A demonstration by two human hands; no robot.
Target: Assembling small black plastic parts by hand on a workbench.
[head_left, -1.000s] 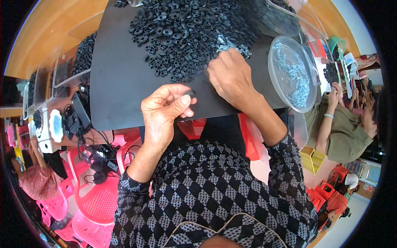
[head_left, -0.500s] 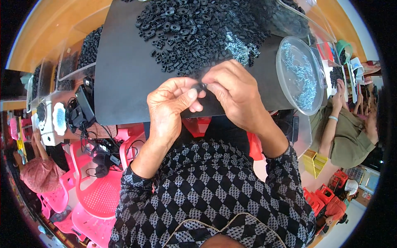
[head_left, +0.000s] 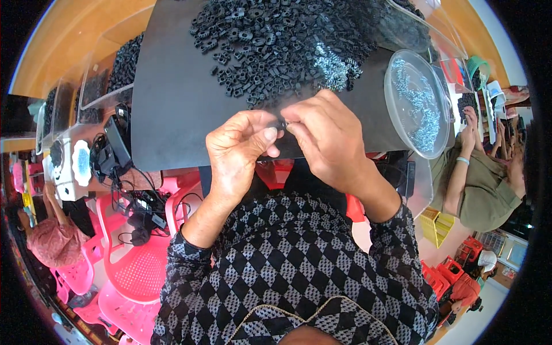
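Close above the near edge of the dark tabletop, my hands meet in front of my chest. My left hand (head_left: 234, 150) pinches a small black plastic part (head_left: 280, 123) between thumb and fingers, partly hidden by them. The fingers of my right hand (head_left: 336, 138) are pressed together at that part's right side; a tiny glint shows there, but what they hold is too small to name. Beyond the hands spreads a large pile of similar black plastic parts (head_left: 276, 46). A small heap of shiny metal pieces (head_left: 333, 68) rests at its right near side.
On the right stands a round clear dish (head_left: 392, 109) with many shiny metal pieces. Clear bins (head_left: 95, 95) of black parts line the left. Black cables and a power box (head_left: 118, 144) sit beside the table. Pink chairs (head_left: 138, 270) stand lower left; co-workers sit at both sides.
Both hands stay together at the black part. My right hand has shifted slightly down and right, and my left fingers have curled a little differently around the part.
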